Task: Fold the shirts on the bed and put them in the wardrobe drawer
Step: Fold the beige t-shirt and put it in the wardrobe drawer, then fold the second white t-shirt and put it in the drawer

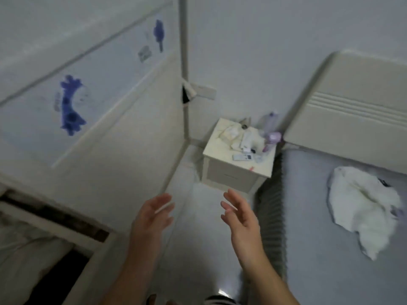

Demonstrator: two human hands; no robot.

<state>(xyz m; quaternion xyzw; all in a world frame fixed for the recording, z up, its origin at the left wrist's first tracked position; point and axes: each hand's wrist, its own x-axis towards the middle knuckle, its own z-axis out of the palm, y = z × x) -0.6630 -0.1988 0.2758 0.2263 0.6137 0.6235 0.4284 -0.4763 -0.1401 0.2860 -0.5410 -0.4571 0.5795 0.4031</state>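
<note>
standing between wardrobe and bed, the person holds both hands empty. at far left the wardrobe drawer sits open, cloth visible inside. left hand and right hand hover over the floor, fingers spread, grasping nothing. a crumpled white shirt lies on the bed, right. recommended: spread it flat before folding.

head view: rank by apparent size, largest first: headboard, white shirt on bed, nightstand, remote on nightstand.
1. headboard
2. white shirt and nightstand: look about alike, and the shirt lies nearer the camera, so unranked
3. remote
</note>
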